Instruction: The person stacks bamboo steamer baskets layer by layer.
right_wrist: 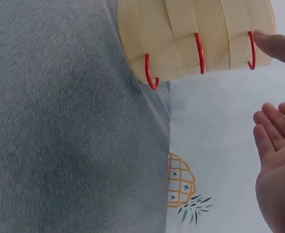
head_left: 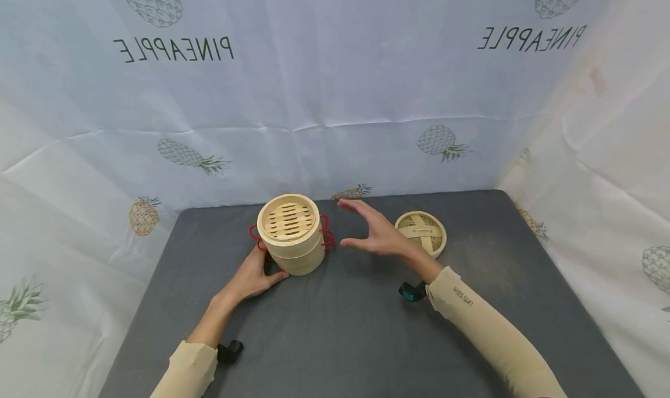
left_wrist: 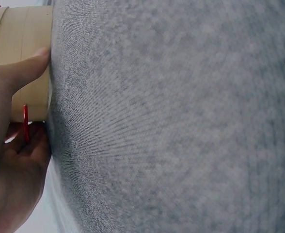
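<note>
A stack of bamboo steamer baskets with red wire handles stands uncovered on the grey table; its slatted floor shows from above. My left hand holds its lower left side. In the left wrist view the thumb presses the steamer wall, with the palm behind a red handle. My right hand hovers open just right of the stack, fingers spread. In the right wrist view its fingers are apart from the steamer, and one fingertip is close to a red handle.
A woven bamboo lid lies flat on the table behind my right wrist. White cloth printed with pineapples walls the table at the back and both sides. The near half of the table holds only my forearms.
</note>
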Motion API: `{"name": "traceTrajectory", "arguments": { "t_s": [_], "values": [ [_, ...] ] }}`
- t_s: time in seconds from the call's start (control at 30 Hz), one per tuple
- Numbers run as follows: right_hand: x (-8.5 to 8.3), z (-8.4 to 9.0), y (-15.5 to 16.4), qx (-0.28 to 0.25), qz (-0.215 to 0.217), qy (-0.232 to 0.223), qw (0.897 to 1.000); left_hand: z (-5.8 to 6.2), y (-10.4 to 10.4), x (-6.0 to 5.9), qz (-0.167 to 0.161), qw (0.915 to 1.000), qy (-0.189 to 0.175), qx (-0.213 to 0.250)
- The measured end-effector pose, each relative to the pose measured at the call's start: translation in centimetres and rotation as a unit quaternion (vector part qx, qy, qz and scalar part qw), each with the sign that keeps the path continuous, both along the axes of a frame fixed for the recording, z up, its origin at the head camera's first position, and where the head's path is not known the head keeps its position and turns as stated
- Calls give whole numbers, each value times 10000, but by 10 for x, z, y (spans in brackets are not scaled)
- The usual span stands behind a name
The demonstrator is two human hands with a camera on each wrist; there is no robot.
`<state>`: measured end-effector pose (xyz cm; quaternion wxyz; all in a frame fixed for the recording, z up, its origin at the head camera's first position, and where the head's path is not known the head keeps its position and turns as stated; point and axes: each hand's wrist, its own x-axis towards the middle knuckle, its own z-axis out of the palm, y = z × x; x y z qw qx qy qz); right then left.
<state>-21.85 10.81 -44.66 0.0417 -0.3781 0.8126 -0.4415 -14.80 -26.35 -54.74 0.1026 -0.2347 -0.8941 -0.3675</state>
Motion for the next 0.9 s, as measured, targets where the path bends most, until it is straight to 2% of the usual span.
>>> {"name": "traceTrajectory", "arguments": {
  "t_s": [0.07,0.27,0.57,0.8,0.9],
  "values": [
    [0,1,3,3,37,73,10000,-6,-3,-2,17,10000,70,18],
    [1,2,15,-45,125,321,9994,-5,-3,-2,36,10000,64,-53],
    [4,-5,45,-186,23,509,9985,-14,-5,-8,56,9998,86,-141],
    [0,-11,68,-196,-37,752,9970,-6,-4,-4,83,9998,-109,-114],
    [-3,-14,77,-88,-89,948,9954,-7,-5,-5,48,9999,-94,-84]
  ]
}}
